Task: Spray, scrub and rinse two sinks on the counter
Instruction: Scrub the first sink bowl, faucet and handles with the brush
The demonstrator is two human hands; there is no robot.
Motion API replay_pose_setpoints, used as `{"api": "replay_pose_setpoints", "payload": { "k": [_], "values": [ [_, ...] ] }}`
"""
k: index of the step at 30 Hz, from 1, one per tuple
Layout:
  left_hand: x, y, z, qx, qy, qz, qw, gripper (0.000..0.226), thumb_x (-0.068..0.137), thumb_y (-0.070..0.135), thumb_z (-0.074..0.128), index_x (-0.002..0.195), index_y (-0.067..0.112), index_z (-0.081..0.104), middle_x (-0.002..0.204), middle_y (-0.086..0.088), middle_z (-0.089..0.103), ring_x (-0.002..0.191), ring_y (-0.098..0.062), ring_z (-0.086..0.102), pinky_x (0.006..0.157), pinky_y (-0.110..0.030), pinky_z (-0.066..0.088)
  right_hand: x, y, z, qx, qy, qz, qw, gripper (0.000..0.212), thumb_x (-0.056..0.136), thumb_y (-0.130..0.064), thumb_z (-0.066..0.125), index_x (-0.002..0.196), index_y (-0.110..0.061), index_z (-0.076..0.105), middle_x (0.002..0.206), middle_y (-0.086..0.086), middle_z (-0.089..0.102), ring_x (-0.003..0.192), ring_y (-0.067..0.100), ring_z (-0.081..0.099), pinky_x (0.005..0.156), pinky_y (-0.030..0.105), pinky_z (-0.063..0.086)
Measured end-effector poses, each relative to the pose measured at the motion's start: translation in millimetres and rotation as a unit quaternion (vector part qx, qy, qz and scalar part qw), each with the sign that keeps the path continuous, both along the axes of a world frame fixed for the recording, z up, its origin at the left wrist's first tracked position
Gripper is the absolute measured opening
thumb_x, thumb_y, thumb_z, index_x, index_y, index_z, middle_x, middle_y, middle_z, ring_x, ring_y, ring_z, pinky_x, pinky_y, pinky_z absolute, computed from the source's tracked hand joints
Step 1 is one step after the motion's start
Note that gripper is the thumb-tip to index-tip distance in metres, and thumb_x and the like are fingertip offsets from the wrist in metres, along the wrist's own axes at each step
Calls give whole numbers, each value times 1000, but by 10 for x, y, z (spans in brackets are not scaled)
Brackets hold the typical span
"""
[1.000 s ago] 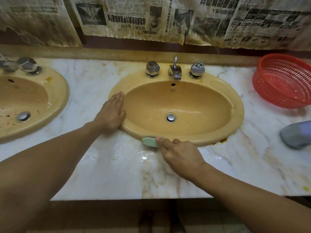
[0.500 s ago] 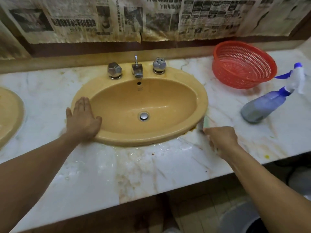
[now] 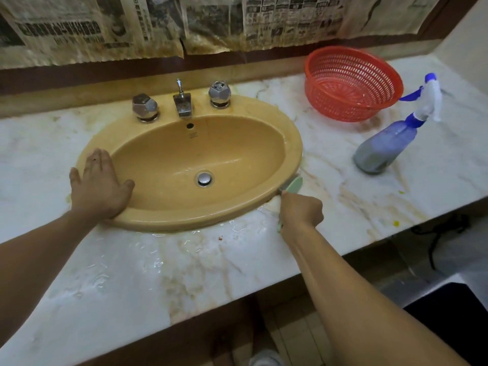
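A yellow oval sink (image 3: 293, 143) is set into the wet marble counter (image 3: 184, 265), with a chrome faucet (image 3: 182, 101) and two knobs behind the bowl. My left hand (image 3: 101, 186) rests flat on the sink's left rim, fingers straight. My right hand (image 3: 301, 210) grips a pale green brush (image 3: 293, 185) whose head touches the seam at the sink's right front rim. A blue spray bottle (image 3: 388, 143) lies tilted on the counter to the right. The second sink is out of view.
A red plastic basket (image 3: 351, 83) stands at the back right of the counter. Stained newspaper (image 3: 211, 22) covers the wall above. The counter's front edge runs diagonally; dark floor and a black cord (image 3: 438, 233) lie below at right.
My right hand has carried the brush from the sink's front rim round to its right front rim. The view has swung right, so the left sink has left the frame. My left hand stays put.
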State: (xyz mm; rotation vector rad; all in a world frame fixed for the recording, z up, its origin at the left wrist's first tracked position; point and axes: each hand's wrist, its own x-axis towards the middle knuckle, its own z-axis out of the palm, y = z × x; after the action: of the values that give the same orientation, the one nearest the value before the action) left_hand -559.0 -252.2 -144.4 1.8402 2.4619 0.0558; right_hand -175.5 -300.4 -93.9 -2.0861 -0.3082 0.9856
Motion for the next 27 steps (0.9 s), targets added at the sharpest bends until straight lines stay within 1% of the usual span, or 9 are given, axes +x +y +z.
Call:
{"api": "replay_pose_setpoints", "payload": {
  "k": [5, 9, 11, 13, 16, 19, 23, 25, 27],
  "values": [
    [-27, 49, 19, -10, 10, -15, 1000, 90, 99, 49, 54, 163, 8, 7, 172, -10, 7, 158, -24, 6, 124, -56, 6, -166, -335, 59, -1, -35, 79, 996, 27, 93, -20, 69, 70, -6, 66, 72, 1, 61, 74, 21, 61, 76, 34, 55],
    [-60, 55, 6, -10, 8, -18, 1000, 90, 99, 49, 54, 163, 8, 6, 172, -9, 5, 159, -24, 5, 124, -56, 5, 20, 30, 143, -28, -23, 27, 999, 21, 85, -19, 71, 97, -2, 68, 98, 13, 69, 85, 32, 68, 59, 31, 55],
    [-58, 48, 7, -13, 6, -18, 1000, 90, 99, 50, 53, 163, 9, 5, 173, -8, 4, 159, -23, 4, 124, -55, 4, -105, -80, 138, -34, -36, 42, 998, 27, 86, -20, 69, 105, -1, 68, 110, 16, 68, 93, 36, 67, 74, 37, 59],
    [-53, 43, 11, -12, 3, -20, 1000, 90, 99, 49, 53, 163, 9, 4, 173, -7, 3, 159, -22, 3, 124, -54, 3, -337, -332, 124, -50, -20, 64, 997, 22, 92, -24, 65, 101, -3, 67, 107, 13, 67, 88, 33, 65, 76, 36, 56],
    [-64, 35, 21, -15, 2, -23, 1000, 89, 100, 48, 53, 163, 9, 5, 173, -8, 3, 159, -22, 3, 124, -55, 4, -550, -529, 102, -59, 43, 64, 995, 19, 93, -23, 62, 84, -7, 63, 96, 12, 67, 74, 30, 68, 62, 36, 59],
    [-80, 37, 16, -13, -2, -27, 1000, 88, 100, 47, 54, 163, 8, 5, 173, -8, 4, 159, -23, 3, 124, -55, 4, -400, -312, 132, -46, 64, 28, 997, 25, 89, -26, 64, 94, -1, 66, 97, 17, 70, 72, 35, 72, 45, 28, 49],
    [-80, 38, 10, -13, -6, -26, 1000, 88, 100, 47, 53, 163, 9, 6, 173, -7, 5, 159, -22, 3, 124, -55, 4, -144, -30, 203, -36, 34, 19, 999, 23, 90, -23, 64, 99, -3, 65, 104, 15, 67, 82, 35, 71, 52, 35, 57],
    [-80, 36, 4, -10, -9, -29, 999, 88, 100, 47, 54, 163, 9, 7, 172, -8, 6, 159, -23, 4, 124, -56, 4, -224, -146, 199, -42, 18, 35, 998, 23, 91, -24, 64, 101, -3, 65, 105, 15, 66, 85, 35, 70, 65, 44, 63],
    [-84, 45, 10, -9, -11, -30, 999, 87, 99, 47, 54, 163, 9, 8, 172, -8, 6, 159, -23, 4, 124, -56, 5, -355, -333, 136, -56, 15, 57, 997, 19, 92, -22, 65, 94, -4, 64, 101, 13, 65, 77, 29, 66, 67, 41, 61]
  ]
}}
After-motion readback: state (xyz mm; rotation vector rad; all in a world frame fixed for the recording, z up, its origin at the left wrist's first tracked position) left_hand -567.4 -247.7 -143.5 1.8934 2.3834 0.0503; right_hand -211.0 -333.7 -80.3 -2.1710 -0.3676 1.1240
